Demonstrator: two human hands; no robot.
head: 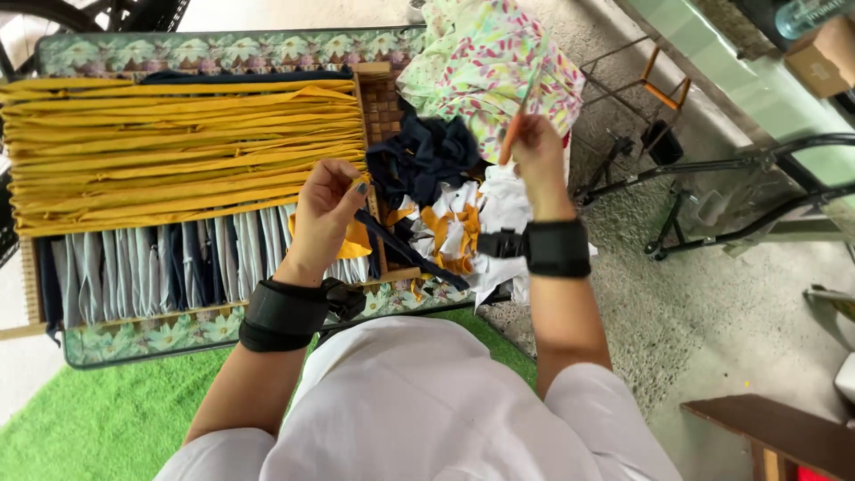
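Note:
My left hand (pixel 328 207) pinches a small yellow fabric piece (pixel 356 239) together with a dark navy strip (pixel 405 251) that trails down to the right. My right hand (pixel 536 153) is closed on a thin orange stick (pixel 518 116) that points up over a floral cloth (pixel 488 62). Both wrists wear black straps. Below and between the hands lies a heap of white, yellow and navy fabric scraps (pixel 459 223). To the left, long yellow fabric strips (pixel 178 147) are stretched across a wooden frame (pixel 378 98), with grey and blue strips (pixel 160 263) beneath them.
The frame rests on a floral-patterned low table (pixel 134 334) over green artificial grass (pixel 107 419). Concrete floor lies to the right, with a black metal stand (pixel 712 205), a wire rack (pixel 641 85), a cardboard box (pixel 824 58) and a wooden bench corner (pixel 766 436).

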